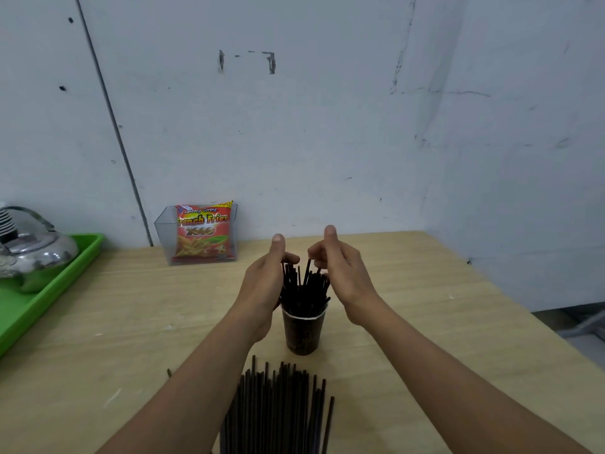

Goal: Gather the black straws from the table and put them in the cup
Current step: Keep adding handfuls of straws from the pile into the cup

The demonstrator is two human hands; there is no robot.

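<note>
A dark paper cup [303, 332] stands upright in the middle of the wooden table [131, 322], with a bundle of black straws [302, 290] sticking up out of it. My left hand [266, 280] cups the left side of that bundle, fingers curled against the straws, thumb raised. My right hand [337, 270] is at the bundle's right side, its fingertips pinching the tops of a few straws. A loose pile of black straws [278, 411] lies on the table in front of the cup, between my forearms, reaching the near edge of the view.
A clear plastic box holding a red French fries snack packet [203, 234] stands against the wall behind the cup. A green tray [39, 299] with a metal kettle [29, 250] sits at the left. The table's right edge [510, 299] drops off to the floor.
</note>
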